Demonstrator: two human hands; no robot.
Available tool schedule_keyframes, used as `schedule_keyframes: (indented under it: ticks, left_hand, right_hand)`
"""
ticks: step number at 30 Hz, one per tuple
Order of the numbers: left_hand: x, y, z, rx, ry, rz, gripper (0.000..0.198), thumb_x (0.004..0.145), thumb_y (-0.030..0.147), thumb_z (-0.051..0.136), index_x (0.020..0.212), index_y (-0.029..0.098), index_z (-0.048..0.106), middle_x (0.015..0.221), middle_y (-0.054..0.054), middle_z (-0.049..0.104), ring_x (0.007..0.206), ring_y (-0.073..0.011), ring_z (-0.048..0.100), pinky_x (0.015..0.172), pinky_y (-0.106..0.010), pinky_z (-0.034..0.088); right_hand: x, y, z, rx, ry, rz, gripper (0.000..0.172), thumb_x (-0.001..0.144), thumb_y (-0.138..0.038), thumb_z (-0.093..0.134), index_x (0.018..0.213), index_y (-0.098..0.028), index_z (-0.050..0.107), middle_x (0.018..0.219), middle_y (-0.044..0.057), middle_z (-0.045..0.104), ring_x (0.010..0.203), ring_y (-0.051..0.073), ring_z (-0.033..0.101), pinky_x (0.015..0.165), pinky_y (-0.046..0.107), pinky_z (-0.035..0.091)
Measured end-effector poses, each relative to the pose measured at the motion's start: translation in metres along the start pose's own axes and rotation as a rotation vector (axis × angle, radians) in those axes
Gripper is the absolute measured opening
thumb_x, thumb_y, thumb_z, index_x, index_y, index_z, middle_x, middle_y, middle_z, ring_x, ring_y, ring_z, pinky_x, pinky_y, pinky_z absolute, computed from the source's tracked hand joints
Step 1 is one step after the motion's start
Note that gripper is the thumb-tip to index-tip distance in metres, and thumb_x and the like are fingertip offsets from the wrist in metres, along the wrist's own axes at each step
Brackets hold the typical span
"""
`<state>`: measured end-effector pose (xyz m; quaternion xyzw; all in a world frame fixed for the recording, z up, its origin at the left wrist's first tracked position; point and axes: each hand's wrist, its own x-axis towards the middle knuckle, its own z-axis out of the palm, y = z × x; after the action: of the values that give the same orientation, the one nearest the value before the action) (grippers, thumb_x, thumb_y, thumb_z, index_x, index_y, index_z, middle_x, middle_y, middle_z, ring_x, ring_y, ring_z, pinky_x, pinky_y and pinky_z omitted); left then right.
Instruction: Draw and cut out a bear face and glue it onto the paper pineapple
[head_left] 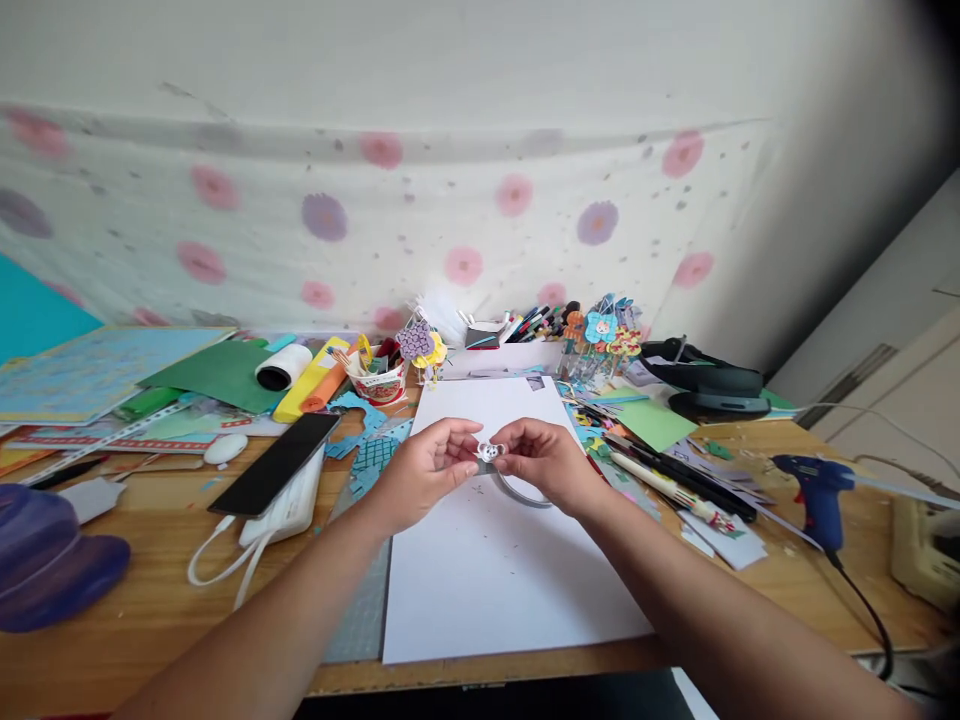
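Note:
Over the white paper sheet [465, 590], both hands meet at a small white figure with black spots [491, 452], like a paper animal head. My right hand [544, 460] pinches its right side between thumb and fingers. My left hand [431, 470] is at its left side, thumb and fingers closed towards each other, gripping the edge of the piece. A greyish flat bit shows just below the figure. Behind my right hand, a roll of tape [523, 492] lies on the paper, partly hidden by the fingers. Small dark crumbs dot the sheet.
A blue glue gun [821, 495] stands at right with its cord. Pens [675, 475] and paper scraps lie nearer. On the left are a black phone [277, 465], a white power bank [296, 500] with cable and a purple object [52, 560]. A tub [379, 383] stands behind.

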<state>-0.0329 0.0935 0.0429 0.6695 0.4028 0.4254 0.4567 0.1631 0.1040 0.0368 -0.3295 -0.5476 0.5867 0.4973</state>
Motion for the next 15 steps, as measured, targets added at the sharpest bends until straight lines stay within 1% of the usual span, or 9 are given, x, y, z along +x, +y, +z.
schedule_keyframes:
  ticks: [4,6,8,11,15]
  left_hand:
    - [-0.003,-0.023,0.002,-0.048,0.012,-0.001,0.038,0.077,0.037,0.072,0.109,0.018,0.063,0.092,-0.006,0.068,0.09,-0.02,0.066,0.081,-0.033,0.054]
    - [-0.003,-0.03,0.003,-0.059,0.021,-0.017,0.036,0.077,0.038,0.072,0.106,0.018,0.064,0.092,-0.006,0.069,0.089,-0.0199,0.066,0.081,-0.033,0.054]
    - [-0.001,-0.033,0.004,-0.064,0.016,-0.033,0.032,0.077,0.038,0.073,0.1,0.018,0.066,0.091,-0.006,0.07,0.087,-0.0194,0.066,0.079,-0.032,0.054]
    - [0.001,-0.033,0.003,-0.067,-0.004,-0.049,0.025,0.077,0.037,0.072,0.091,0.018,0.067,0.086,-0.004,0.071,0.081,-0.0181,0.067,0.077,-0.031,0.053]
    - [0.002,-0.032,0.003,-0.053,-0.014,-0.071,0.02,0.077,0.035,0.071,0.086,0.018,0.067,0.08,-0.003,0.071,0.075,-0.017,0.066,0.072,-0.029,0.053]
  right_hand:
    - [0.002,0.021,0.001,0.009,0.006,0.02,0.035,0.051,-0.039,0.09,0.071,-0.019,0.07,0.06,-0.004,0.063,0.054,0.009,0.055,0.055,0.025,0.044]
    - [0.001,0.03,0.002,0.015,-0.004,0.045,0.034,0.052,-0.039,0.09,0.072,-0.019,0.071,0.061,-0.004,0.064,0.055,0.01,0.056,0.056,0.025,0.045]
    - [0.0,0.035,0.003,0.013,-0.017,0.061,0.033,0.054,-0.038,0.09,0.073,-0.019,0.071,0.063,-0.003,0.066,0.057,0.01,0.056,0.058,0.026,0.045]
    - [-0.001,0.035,0.002,0.024,-0.031,0.066,0.03,0.055,-0.037,0.089,0.074,-0.02,0.072,0.065,-0.003,0.067,0.06,0.01,0.057,0.061,0.026,0.046]
    - [-0.002,0.032,-0.004,0.025,-0.029,0.066,0.026,0.059,-0.037,0.087,0.074,-0.021,0.073,0.067,-0.002,0.067,0.062,0.011,0.058,0.062,0.027,0.046]
